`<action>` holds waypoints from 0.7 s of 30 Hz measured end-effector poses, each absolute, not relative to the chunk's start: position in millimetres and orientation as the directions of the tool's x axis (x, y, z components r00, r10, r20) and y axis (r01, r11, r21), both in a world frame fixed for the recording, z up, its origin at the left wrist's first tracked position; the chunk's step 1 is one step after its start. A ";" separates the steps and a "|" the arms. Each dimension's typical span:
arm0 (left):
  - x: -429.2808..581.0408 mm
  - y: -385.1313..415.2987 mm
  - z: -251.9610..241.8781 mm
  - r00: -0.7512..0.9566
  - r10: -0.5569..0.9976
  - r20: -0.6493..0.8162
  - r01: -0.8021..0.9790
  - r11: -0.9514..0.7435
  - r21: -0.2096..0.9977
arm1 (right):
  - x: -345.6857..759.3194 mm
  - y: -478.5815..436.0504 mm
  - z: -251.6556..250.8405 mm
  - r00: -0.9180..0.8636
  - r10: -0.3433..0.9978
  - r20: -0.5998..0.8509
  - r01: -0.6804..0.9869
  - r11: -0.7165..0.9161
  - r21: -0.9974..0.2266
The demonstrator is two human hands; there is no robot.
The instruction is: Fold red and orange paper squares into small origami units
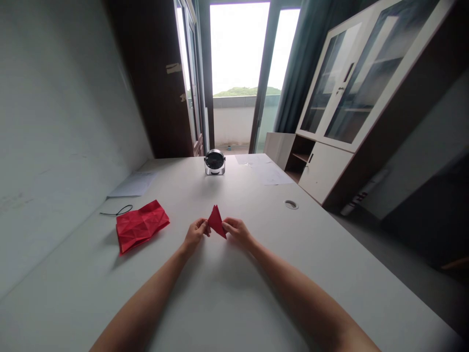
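Left of the shelved cabinet, both hands' fingers tight on folded red paper.

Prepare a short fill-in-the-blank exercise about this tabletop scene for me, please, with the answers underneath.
1. The small, pointed, red paper-like piece is held between the left grip and the ____ grip.
2. The larger, creased, red paper-like item lies on the person's ____ side.
3. Of the flat white tabletop's near and far ends, the round black-and-silver device stands closer to the ____ one.

Missing words: right; left; far.
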State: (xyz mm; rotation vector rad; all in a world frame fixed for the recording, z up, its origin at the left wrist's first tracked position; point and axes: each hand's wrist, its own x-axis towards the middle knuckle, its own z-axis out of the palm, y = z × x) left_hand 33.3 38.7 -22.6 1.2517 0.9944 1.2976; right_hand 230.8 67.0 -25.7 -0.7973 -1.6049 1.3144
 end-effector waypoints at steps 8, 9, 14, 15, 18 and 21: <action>33.4 36.2 -18.5 0.148 0.983 0.107 -0.050 -0.100 0.994 | 228.7 65.8 -30.3 -0.310 0.903 0.297 0.148 0.355 -0.923; 33.4 36.1 -18.2 0.150 0.983 0.102 -0.045 -0.096 0.994 | 229.0 64.2 -27.6 -0.299 0.899 0.319 0.177 0.381 -0.908; 32.7 34.8 -17.7 0.168 0.982 0.087 -0.024 -0.084 0.996 | 227.8 58.3 -17.4 -0.306 0.869 0.389 0.207 0.459 -0.864; 32.7 34.4 -17.5 0.179 0.980 0.087 -0.016 -0.085 0.996 | 227.1 57.8 -17.1 -0.322 0.862 0.391 0.182 0.462 -0.868; 33.1 33.1 -16.6 0.213 0.973 0.090 0.005 -0.093 0.996 | 226.1 56.0 -18.1 -0.366 0.848 0.384 0.146 0.460 -0.876; 34.1 32.8 -15.5 0.227 0.969 0.098 0.026 -0.107 0.994 | 227.2 53.0 -18.4 -0.372 0.846 0.383 0.237 0.485 -0.842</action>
